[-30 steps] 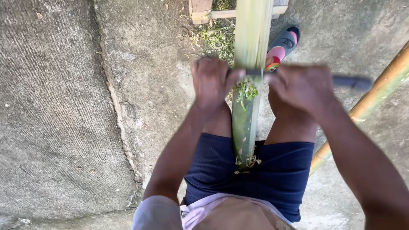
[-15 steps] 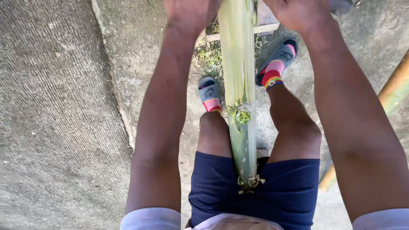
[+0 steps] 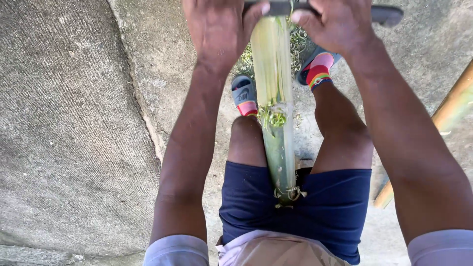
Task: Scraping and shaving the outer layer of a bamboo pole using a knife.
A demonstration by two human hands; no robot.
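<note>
Both hands have pushed the dark blade (image 3: pixel 295 7) far forward along the green bamboo pole (image 3: pixel 273 74), away from the lap; the left hand (image 3: pixel 219 29) and right hand (image 3: pixel 340 24) now grip it with arms stretched out. Behind the grip, a long pale scraped strip has appeared, with shavings (image 3: pixel 272 117) left near the knees

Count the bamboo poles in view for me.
2: one green bamboo pole between the knees, under both hands; one yellowish bamboo pole lying at the right edge. Others may lie outside the frame.
</note>
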